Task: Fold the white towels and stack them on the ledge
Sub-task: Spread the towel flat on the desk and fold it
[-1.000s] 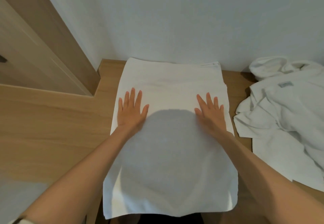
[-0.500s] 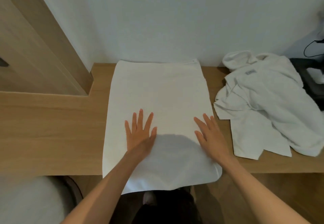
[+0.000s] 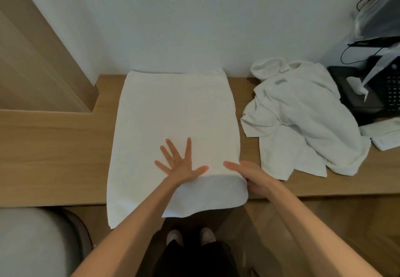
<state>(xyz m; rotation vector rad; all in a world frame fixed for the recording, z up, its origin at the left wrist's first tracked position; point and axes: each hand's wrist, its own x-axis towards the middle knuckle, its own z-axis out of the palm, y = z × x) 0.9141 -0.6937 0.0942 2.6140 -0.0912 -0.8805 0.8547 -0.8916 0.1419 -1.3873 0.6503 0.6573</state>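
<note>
A white towel [image 3: 173, 114] lies flat on the wooden ledge [image 3: 54, 157], its near end hanging over the front edge. My left hand [image 3: 181, 165] presses flat on the towel's near middle with fingers spread. My right hand [image 3: 252, 176] is at the towel's near right edge, thumb on top of the cloth and fingers alongside and under that edge. A crumpled heap of white towels [image 3: 303, 125] sits to the right on the ledge, apart from the flat towel.
A white wall closes the back of the ledge. A wooden panel [image 3: 43, 70] rises at the left. Black devices with cables [image 3: 357, 94] and a white flat item [image 3: 385, 138] crowd the far right. A grey rounded object [image 3: 28, 244] stands below left.
Both hands slid toward me over the towel. The left hand shifted to the middle; the right hand left the top surface and went to the right edge. The view pulled back.
</note>
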